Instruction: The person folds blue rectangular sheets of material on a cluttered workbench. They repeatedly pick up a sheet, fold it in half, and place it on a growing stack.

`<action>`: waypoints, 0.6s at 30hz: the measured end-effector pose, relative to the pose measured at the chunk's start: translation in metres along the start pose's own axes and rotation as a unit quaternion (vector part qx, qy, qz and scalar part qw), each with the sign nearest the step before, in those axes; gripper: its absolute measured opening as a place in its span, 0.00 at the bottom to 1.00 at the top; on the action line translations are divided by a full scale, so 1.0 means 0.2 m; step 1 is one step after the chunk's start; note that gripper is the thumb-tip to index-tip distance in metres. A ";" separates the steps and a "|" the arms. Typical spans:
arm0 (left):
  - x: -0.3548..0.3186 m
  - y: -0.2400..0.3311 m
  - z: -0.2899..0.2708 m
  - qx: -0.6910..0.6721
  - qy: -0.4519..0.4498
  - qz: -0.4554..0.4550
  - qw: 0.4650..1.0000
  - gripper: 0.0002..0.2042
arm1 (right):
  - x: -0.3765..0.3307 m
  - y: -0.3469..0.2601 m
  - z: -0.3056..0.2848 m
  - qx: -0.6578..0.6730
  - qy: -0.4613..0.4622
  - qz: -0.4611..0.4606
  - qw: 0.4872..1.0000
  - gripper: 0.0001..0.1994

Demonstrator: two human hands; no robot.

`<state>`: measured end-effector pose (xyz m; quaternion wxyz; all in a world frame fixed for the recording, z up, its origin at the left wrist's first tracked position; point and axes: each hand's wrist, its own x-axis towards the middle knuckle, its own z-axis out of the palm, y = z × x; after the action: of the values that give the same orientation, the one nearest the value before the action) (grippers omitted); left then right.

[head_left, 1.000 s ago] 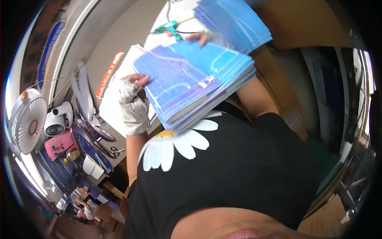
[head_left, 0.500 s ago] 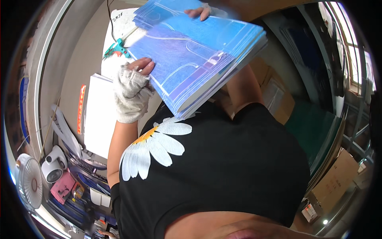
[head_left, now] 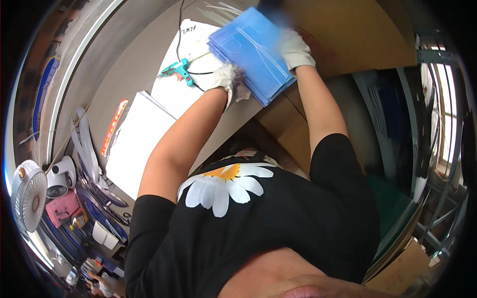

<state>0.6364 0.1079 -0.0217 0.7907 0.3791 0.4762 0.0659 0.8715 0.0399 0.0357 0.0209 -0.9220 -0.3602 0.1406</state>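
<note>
Single head-worn fisheye view, steeply downward, close over the worktable (head_left: 124,74)

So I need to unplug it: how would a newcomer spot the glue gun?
Start at the grey table and find the white sheet at its far end. The glue gun lies on that sheet, just left of the gloved left hand: the only teal, pistol-shaped thing, trailing a black cord.

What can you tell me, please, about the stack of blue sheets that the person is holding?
The stack of blue sheets is a thick pile of thin, glossy, translucent blue sheets, plastic by the look of them, with their edges roughly squared. It lies tilted at the top of the view, over the edge of the grey table and a brown cardboard surface. The gloved left hand grips its near left edge and the gloved right hand holds its right side. Faint pale outlines show on the top sheet.
</note>
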 end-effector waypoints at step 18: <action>-1.28 -0.78 -1.65 0.367 0.643 0.102 0.664 0.28 | -1.00 -0.89 0.37 0.185 0.009 -0.452 0.872 0.22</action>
<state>0.1925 0.0561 -0.0305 0.0728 0.5486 0.8101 0.1935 0.5942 0.0317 0.0394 0.2557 -0.6387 -0.7051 0.1717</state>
